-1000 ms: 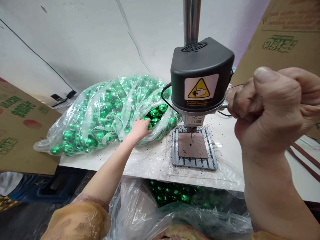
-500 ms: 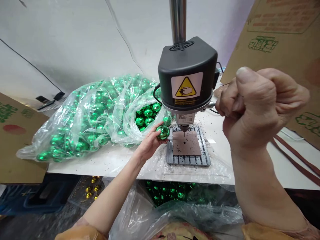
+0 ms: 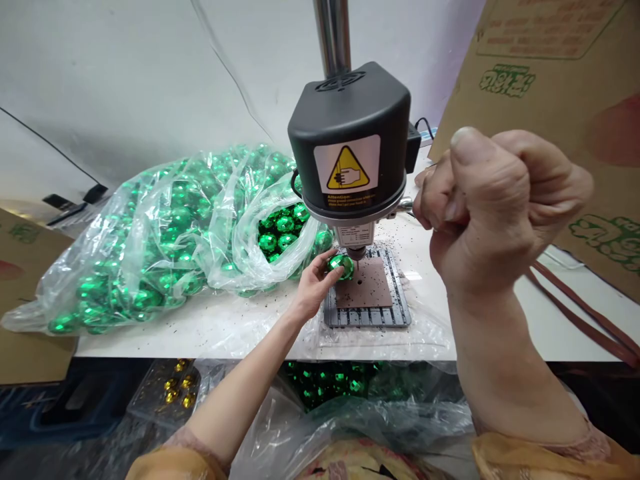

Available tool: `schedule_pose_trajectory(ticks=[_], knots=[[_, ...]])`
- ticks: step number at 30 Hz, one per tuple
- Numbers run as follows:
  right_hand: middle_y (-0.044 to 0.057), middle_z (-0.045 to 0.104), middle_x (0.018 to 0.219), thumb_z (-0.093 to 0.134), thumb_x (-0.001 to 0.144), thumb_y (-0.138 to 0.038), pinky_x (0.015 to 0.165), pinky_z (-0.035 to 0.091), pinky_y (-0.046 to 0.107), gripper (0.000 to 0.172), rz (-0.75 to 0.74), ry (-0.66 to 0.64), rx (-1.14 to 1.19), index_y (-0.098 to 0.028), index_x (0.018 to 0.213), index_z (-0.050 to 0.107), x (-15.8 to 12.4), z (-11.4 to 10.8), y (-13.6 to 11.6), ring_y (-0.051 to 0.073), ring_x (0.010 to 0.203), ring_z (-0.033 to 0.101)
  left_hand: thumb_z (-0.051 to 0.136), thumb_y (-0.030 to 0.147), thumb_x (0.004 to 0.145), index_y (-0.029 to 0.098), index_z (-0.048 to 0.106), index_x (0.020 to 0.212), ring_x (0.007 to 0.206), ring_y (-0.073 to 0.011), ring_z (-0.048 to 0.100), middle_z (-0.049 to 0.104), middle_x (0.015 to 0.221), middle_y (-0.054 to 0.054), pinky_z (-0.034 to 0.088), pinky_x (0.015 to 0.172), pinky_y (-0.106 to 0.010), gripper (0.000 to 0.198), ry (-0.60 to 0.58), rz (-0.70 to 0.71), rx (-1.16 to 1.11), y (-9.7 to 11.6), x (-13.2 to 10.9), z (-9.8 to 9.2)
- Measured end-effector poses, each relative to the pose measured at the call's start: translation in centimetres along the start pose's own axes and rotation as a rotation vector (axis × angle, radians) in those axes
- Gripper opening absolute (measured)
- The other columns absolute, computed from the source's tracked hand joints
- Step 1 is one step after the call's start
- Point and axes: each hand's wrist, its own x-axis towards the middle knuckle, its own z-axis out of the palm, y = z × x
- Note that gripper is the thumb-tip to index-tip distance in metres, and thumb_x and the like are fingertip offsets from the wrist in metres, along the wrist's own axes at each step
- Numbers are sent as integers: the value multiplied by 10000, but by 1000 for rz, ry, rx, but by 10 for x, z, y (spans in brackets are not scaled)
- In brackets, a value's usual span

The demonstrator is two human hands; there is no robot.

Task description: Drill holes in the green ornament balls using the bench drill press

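Between the fingers of my left hand (image 3: 316, 285) is a shiny green faceted ball (image 3: 342, 265), just left of the thin drill bit (image 3: 357, 264) and over the left part of the brown board (image 3: 370, 293). That board lies on the slotted grey base plate (image 3: 330, 317) of a small black drill press (image 3: 350, 147). My right hand (image 3: 500, 200) is closed in a fist at the press's right side. A short metal feed handle (image 3: 406, 205) runs from the press into that fist, and its far end is hidden by the fingers.
A clear plastic bag (image 3: 165, 233) full of green balls lies open on the white table (image 3: 200, 337), left of the press. Below the table edge, more green balls (image 3: 340, 383) sit in plastic. Cardboard boxes (image 3: 550, 100) stand at both sides. Dark shavings are scattered around the base plate.
My left hand has carried the green ball right, away from the bag and up close to the drill bit. My right hand keeps its grip on the handle. The whole view has shifted slightly.
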Motion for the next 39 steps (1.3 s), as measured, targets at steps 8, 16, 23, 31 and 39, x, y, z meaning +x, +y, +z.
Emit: schedule_pose_trajectory(ticks=[8,16,23,31,39], knots=[[-66,284,413,611,838,-94,370,243,285,441,12,-22,25,-199,516,329,-1,0,1,68,359,302,859,393,750,196,600,1327,1169,-266,668,664,1331,-132,512,1060,-433,663,-94,149,143,-19,7,3],[-60,340,439,613,859,-139,387,242,295,434,69,-32,4,-200,518,352,-1,-1,-3,68,390,344,835,376,784,215,598,1282,1193,-272,647,677,1270,-107,493,1085,-456,574,-164,202,147,-23,4,10],[-64,353,443,614,869,-150,402,230,292,443,83,-35,15,-203,523,343,-2,-1,-5,63,394,327,844,343,784,221,585,1269,1254,-274,613,672,1276,-97,452,1135,-455,564,-206,236,98,-27,2,15],[-73,322,451,589,883,-134,422,237,258,444,98,-51,21,-194,525,334,-3,-1,-8,39,409,352,856,370,774,213,560,1238,1275,-272,590,648,1288,-103,440,1139,-454,572,-185,199,44,-26,-5,22],[-74,356,438,606,881,-144,406,230,246,452,121,-54,50,-182,516,342,-2,-1,-9,27,405,355,875,386,749,208,572,1167,1133,-241,644,673,1175,-80,489,1060,-433,546,-121,178,35,-22,-7,28]])
